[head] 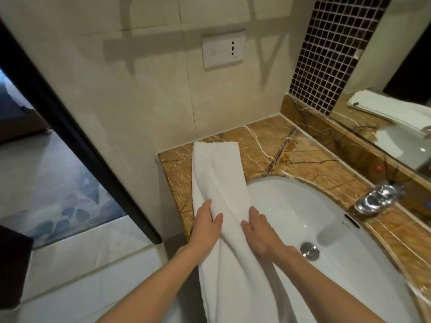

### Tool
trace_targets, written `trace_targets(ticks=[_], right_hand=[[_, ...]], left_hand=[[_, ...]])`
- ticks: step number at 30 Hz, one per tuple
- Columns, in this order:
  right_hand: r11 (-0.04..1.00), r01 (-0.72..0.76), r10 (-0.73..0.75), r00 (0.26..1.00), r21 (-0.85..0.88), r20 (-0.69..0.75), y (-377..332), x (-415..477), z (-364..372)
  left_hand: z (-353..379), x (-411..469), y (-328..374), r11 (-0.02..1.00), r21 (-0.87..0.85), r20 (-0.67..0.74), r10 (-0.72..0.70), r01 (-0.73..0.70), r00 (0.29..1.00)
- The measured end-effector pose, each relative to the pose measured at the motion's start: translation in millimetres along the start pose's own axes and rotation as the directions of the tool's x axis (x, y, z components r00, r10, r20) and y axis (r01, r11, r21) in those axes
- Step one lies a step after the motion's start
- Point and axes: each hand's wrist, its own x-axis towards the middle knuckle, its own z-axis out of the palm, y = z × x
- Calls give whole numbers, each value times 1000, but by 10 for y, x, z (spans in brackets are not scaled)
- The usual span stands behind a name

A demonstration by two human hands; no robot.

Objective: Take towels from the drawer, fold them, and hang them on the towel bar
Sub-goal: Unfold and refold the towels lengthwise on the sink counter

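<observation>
From the head view, your white towel [219, 178] is folded lengthwise into a long strip. Its far end lies flat on the brown marble counter [303, 159] close to the wall, and its near end runs off the counter's edge down towards you, beside the left rim of the white sink [291, 206]. Your left hand [206, 227] rests on the strip's left side and your right hand [260, 236] on its right side. Both have their fingers straight and laid against the cloth, not curled round it, and a raised fold runs between them. A chrome faucet [375, 199] sits at the right of the sink, with the drain [309, 251] just beside your right wrist. A white socket plate [224, 51] is on the far wall.
</observation>
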Motion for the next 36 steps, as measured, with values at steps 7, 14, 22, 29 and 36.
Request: trace_targets(ticks=[7,14,22,29,36], right_hand=[[941,-192,207,978,279,-23,139,-234,81],[940,-245,271,959,236,-85,216,-277,133],[935,-288,327,928,208,-180,201,-299,218],[958,-261,284,921,120,-267,178,-463,273],[959,-283,271,939,-28,-210,175,-598,330]], left_hand=[[56,0,-24,839,-372,63,-403,396,913],[157,66,27,779,-460,194,-381,427,904],[19,71,68,601,-640,286,-391,478,875],[-143,-209,-25,771,-479,172,-385,418,907],[-241,-506,-50,906,-215,230,-315,364,921]])
